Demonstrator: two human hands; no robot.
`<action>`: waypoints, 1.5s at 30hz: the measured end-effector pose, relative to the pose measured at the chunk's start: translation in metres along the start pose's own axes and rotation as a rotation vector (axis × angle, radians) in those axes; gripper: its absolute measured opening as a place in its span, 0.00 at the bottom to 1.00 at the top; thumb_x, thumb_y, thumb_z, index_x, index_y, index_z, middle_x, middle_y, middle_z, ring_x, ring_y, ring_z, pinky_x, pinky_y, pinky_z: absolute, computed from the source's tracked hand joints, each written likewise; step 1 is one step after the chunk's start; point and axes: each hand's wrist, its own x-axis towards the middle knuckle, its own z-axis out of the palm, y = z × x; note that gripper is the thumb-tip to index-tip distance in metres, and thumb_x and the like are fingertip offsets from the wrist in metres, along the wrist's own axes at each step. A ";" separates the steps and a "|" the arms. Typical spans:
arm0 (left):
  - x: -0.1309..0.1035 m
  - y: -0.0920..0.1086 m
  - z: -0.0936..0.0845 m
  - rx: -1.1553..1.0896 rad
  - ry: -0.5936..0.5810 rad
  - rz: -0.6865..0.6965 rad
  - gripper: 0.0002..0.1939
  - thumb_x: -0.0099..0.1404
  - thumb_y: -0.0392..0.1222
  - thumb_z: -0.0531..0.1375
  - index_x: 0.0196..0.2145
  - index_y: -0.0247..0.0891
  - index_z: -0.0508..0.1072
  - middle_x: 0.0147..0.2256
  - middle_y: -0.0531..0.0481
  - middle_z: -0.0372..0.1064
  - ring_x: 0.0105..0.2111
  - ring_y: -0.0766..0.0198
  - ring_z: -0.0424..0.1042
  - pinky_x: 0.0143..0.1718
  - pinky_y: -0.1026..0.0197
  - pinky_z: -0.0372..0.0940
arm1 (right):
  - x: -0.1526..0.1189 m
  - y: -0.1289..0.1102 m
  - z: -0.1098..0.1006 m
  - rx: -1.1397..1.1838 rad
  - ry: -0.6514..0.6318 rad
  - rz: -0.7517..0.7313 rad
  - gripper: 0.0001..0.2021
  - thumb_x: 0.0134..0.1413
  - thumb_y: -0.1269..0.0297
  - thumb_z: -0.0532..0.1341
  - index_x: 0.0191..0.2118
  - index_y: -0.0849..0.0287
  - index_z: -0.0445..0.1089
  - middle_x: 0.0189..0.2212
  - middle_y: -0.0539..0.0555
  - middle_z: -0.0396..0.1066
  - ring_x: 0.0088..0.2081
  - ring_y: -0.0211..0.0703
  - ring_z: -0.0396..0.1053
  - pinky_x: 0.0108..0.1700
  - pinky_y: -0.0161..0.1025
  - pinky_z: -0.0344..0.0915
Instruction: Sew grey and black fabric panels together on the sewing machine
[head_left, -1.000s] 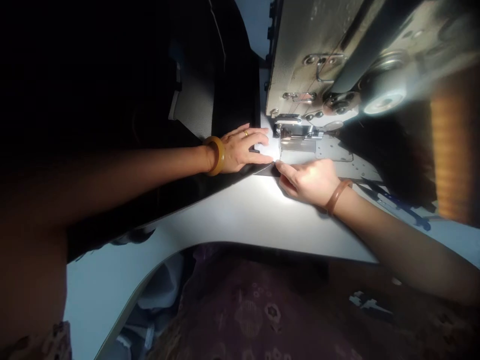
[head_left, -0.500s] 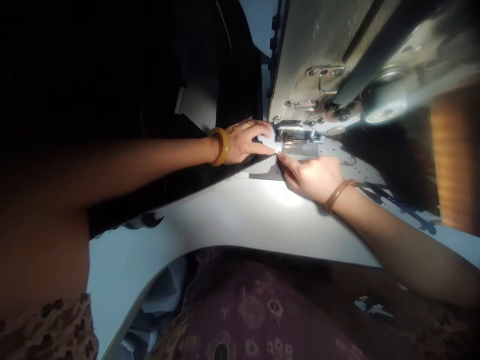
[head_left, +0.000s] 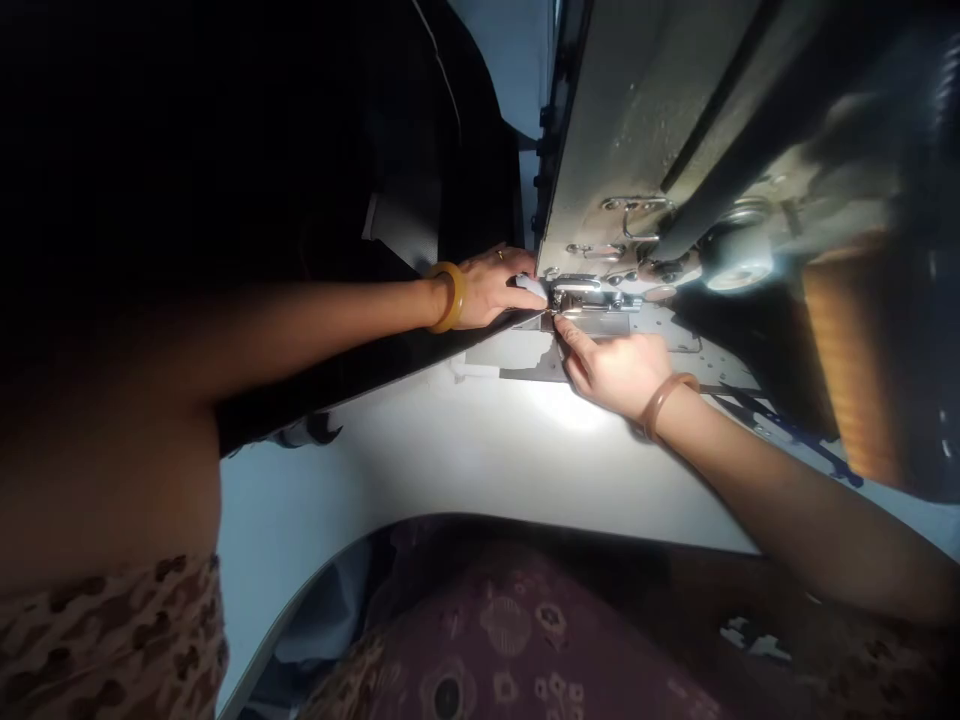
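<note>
Palm down, my left hand [head_left: 491,290] lies on a large dark cloth [head_left: 375,345], a yellow bangle at its wrist. Its thumb and fingers are apart, with a small pale patch [head_left: 531,288] showing between them; I cannot tell whether that is cloth. The fingertips are just left of the presser foot [head_left: 574,300] of a sewing machine [head_left: 600,130]. My right hand [head_left: 619,368] rests on the lit machine bed, its index finger stretched to the cloth's edge just below the foot. Its other fingers curl partly out of sight, and nothing visible is held.
The white table [head_left: 450,440] curves round my lap. Dark blue-handled scissors [head_left: 832,460] lie at the right, beside an orange-brown ribbed object [head_left: 851,375]. A pale panel [head_left: 409,220] shows on the dark cloth, which covers the left side. The machine head overhangs the upper right.
The view has shifted, so the machine sits lower in it. My left hand's fingers have drawn nearer the machine head, and less of the pale patch shows. My right index finger stays by the foot.
</note>
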 end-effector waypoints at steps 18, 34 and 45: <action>0.000 -0.001 -0.001 0.073 0.001 0.091 0.18 0.65 0.36 0.51 0.48 0.45 0.75 0.50 0.46 0.64 0.54 0.55 0.61 0.57 0.53 0.57 | -0.004 0.000 0.006 0.012 0.029 -0.075 0.26 0.64 0.60 0.44 0.65 0.58 0.54 0.34 0.59 0.76 0.32 0.52 0.72 0.28 0.39 0.54; 0.007 0.020 -0.014 0.127 -0.063 -0.078 0.16 0.68 0.38 0.53 0.50 0.44 0.73 0.51 0.44 0.67 0.54 0.58 0.64 0.58 0.54 0.59 | -0.004 0.009 0.020 -0.005 0.187 -0.089 0.21 0.62 0.60 0.47 0.56 0.56 0.68 0.32 0.54 0.77 0.29 0.45 0.72 0.26 0.37 0.48; -0.008 0.027 -0.014 0.132 0.067 0.017 0.14 0.67 0.35 0.53 0.48 0.41 0.72 0.50 0.45 0.70 0.56 0.58 0.64 0.57 0.53 0.60 | -0.008 0.018 0.019 0.092 0.265 -0.132 0.20 0.61 0.65 0.46 0.51 0.58 0.71 0.36 0.56 0.77 0.34 0.48 0.75 0.33 0.39 0.64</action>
